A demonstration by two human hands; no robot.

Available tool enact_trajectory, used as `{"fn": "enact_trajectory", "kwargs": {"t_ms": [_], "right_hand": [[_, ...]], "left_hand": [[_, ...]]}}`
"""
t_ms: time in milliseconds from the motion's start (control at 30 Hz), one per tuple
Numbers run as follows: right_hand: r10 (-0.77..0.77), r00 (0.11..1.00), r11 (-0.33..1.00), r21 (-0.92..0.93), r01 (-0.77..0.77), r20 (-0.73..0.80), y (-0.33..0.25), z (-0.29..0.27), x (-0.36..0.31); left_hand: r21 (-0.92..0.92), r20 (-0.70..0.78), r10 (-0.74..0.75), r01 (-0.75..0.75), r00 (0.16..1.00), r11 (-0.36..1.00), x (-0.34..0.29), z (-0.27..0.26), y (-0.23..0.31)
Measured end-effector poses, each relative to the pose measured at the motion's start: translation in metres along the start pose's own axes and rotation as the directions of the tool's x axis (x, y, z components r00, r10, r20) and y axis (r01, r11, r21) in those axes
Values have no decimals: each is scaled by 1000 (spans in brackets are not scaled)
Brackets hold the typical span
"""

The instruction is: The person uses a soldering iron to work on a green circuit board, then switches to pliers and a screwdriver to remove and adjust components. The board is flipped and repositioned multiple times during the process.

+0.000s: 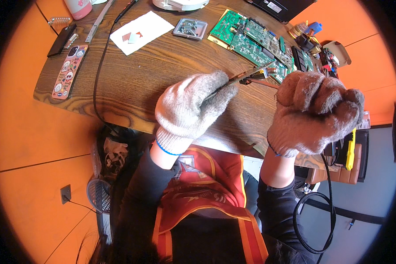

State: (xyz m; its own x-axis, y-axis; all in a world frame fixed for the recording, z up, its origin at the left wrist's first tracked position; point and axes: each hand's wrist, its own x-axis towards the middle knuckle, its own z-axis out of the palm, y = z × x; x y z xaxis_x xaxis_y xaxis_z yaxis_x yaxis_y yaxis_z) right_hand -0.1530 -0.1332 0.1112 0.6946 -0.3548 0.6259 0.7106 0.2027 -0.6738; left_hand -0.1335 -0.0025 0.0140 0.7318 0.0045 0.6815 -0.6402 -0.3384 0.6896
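My left hand (196,103), in a whitish knitted glove with grey-stained fingers, is closed on a thin flat dark piece (253,72). That piece is seen nearly edge-on and points right toward the circuit boards; its kind cannot be made out. My right hand (317,112), in a matching dirty glove, is curled into a fist. A slim reddish rod-like tool (264,82) with a dark end sticks out of it to the left, close beneath the flat piece. The rest of the tool is hidden by my fingers. Both hands are raised over the table's near edge.
Green circuit boards (251,44) lie on the wooden table (132,92). Nearby are a clear box of small parts (190,29), white paper (141,33) with small pieces, and a phone (69,72). A black cable (96,88) crosses the left side; another cable (332,215) hangs looped at right.
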Motion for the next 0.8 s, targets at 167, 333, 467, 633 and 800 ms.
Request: {"fn": "enact_trajectory", "kwargs": {"t_ms": [167, 333, 467, 633, 800], "right_hand": [[69, 991, 981, 190, -46, -116, 7, -8, 15], [198, 876, 977, 161, -140, -441, 21, -16, 24], [267, 833, 955, 249, -161, -484, 32, -23, 25], [247, 912, 948, 279, -156, -329, 30, -27, 28], [223, 968, 921, 298, -249, 117, 14, -22, 40]], "left_hand": [[-80, 5, -1, 1, 1000, 997, 2, -2, -1], [-127, 26, -46, 49, 999, 991, 4, -4, -2], [-146, 46, -143, 148, 989, 978, 3, -6, -1], [-71, 72, -64, 69, 995, 995, 4, -9, -2], [-55, 58, 33, -30, 998, 998, 3, -6, -3]]}}
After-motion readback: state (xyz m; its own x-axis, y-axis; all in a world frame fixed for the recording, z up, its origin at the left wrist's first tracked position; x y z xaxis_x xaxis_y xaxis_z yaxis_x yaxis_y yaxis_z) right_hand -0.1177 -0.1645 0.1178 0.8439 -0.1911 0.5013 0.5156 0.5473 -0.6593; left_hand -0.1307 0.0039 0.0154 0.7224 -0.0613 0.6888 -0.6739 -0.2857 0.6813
